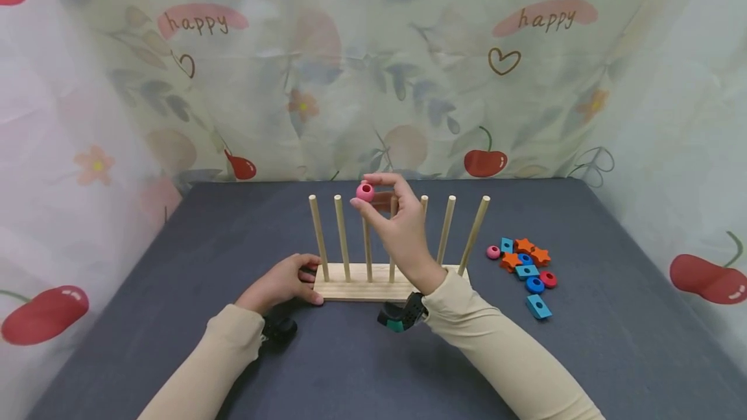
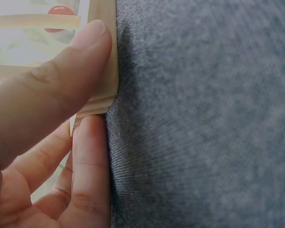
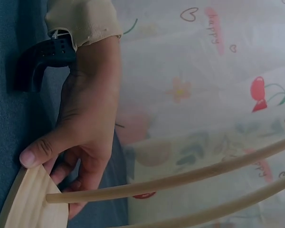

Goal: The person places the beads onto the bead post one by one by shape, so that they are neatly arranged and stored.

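Note:
A wooden peg stand (image 1: 357,291) with several upright rods lies across the middle of the table. My left hand (image 1: 287,282) grips its left end, thumb along the front edge and fingers against the end face; the left wrist view shows the thumb (image 2: 61,76) close up. Between thumb and fingertips my right hand (image 1: 403,229) pinches a round pink bead (image 1: 365,192), its dark hole visible. The bead is at the top of the third rod from the left; whether they touch I cannot tell. In the right wrist view, only the left hand (image 3: 88,126) and the stand's end show.
Right of the stand lies a loose group of pieces: another pink bead (image 1: 493,252), orange stars (image 1: 540,256), blue rings (image 1: 534,286), a red ring (image 1: 548,279) and light-blue blocks (image 1: 538,307). Behind the dark table (image 1: 251,225) hangs a patterned curtain (image 1: 362,89).

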{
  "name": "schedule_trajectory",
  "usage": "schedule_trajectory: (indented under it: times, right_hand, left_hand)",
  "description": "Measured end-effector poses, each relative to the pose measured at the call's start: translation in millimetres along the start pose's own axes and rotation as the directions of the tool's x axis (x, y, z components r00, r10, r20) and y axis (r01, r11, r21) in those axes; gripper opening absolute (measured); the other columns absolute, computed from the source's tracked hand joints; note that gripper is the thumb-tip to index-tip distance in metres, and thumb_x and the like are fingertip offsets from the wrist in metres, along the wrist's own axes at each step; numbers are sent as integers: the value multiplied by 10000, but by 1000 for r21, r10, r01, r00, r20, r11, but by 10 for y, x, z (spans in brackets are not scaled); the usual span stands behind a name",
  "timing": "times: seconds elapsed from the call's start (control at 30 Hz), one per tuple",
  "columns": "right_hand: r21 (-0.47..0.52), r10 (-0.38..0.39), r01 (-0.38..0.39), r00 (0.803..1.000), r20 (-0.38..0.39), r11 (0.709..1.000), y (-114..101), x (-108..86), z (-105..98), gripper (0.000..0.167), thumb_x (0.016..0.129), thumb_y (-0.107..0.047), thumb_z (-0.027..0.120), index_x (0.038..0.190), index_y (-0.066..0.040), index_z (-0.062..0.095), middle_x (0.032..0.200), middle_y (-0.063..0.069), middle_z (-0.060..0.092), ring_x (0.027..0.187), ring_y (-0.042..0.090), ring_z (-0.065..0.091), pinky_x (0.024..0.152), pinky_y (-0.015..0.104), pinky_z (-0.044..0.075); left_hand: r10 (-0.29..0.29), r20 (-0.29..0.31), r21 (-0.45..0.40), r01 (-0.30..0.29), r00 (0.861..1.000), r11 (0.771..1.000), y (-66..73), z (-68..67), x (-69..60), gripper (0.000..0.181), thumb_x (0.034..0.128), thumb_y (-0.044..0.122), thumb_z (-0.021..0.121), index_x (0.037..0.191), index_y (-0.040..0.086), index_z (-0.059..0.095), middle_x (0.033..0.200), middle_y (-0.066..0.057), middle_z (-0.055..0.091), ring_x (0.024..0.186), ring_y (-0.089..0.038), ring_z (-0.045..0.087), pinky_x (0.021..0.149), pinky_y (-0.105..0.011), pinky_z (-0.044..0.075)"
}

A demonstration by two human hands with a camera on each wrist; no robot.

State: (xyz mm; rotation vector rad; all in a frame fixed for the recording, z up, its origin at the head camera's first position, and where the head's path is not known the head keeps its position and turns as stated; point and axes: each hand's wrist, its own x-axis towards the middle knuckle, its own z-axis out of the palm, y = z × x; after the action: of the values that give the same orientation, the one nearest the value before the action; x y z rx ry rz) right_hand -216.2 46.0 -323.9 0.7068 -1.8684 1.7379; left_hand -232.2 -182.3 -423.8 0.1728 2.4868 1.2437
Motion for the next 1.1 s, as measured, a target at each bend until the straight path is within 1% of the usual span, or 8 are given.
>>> schedule_trajectory:
  times: [0.13,0.3,0.37,0.5,0.6,0.73,0.97,1.1]
  right_hand:
    - [28,23,-22,999,-32,999,52,-15,24,415,840,-88,745,1207,-43,555,1140,104,588,868,217,656,772,248,535]
    - [47,77,-74,996,-51,996,107,-42,53,403,834,-97,753,1184,-43,560,1115,97,582,824,156,654,734,218,529]
    - [67,108,-104,993,-50,992,124,-61,60,398,831,-92,755,1174,-40,560,1105,96,580,817,134,651,727,211,526]
    - [100,171,-168,985,-25,981,171,-116,54,362,834,-93,754,1140,-35,569,1098,103,604,832,114,656,726,210,522]
    - [94,233,-233,972,15,968,228,-178,35,324,841,-98,749,1109,-42,574,1089,117,642,849,104,659,731,215,521]
    - [71,308,-313,949,69,947,308,-271,7,313,845,-95,746,1097,-51,566,1086,133,667,862,104,656,741,220,519]
    - [69,367,-378,921,127,923,436,-428,-30,313,857,-52,722,1114,-20,546,1125,169,662,906,168,653,765,224,520]
    - [54,412,-425,897,159,904,517,-525,-42,314,858,-37,716,1113,-6,536,1160,195,657,965,229,651,794,222,515]
  left_hand:
    - [7,5,-3,-7,1000,1000,18,4,-5,796,643,28,885,1341,-23,508,1254,-174,498,1042,-251,585,872,-354,523]
    - [4,6,-5,-4,1000,1000,24,4,-5,800,641,23,885,1343,-25,503,1260,-176,502,1041,-250,582,867,-355,523]
    - [-7,1,-12,7,1000,1000,21,4,-1,801,638,21,886,1343,-14,509,1258,-164,510,1040,-239,582,868,-352,522]
    - [-2,5,-2,2,1000,1000,20,3,0,803,638,25,887,1343,-22,505,1257,-170,508,1039,-242,584,866,-354,522]
    - [-8,3,-2,8,1000,1000,25,2,-3,798,640,30,888,1341,-16,510,1258,-163,506,1040,-244,584,866,-347,522]
    - [-13,4,-2,13,1000,1000,35,-12,-13,794,646,30,885,1343,-15,507,1261,-163,502,1045,-243,582,871,-351,522]
    - [-11,12,3,11,1000,1000,59,-9,-22,799,650,30,882,1349,-21,499,1275,-173,499,1059,-254,583,875,-355,521]
    - [-11,18,9,10,1000,1000,59,-1,-22,809,647,27,883,1352,-29,491,1277,-183,497,1069,-261,582,881,-362,518]
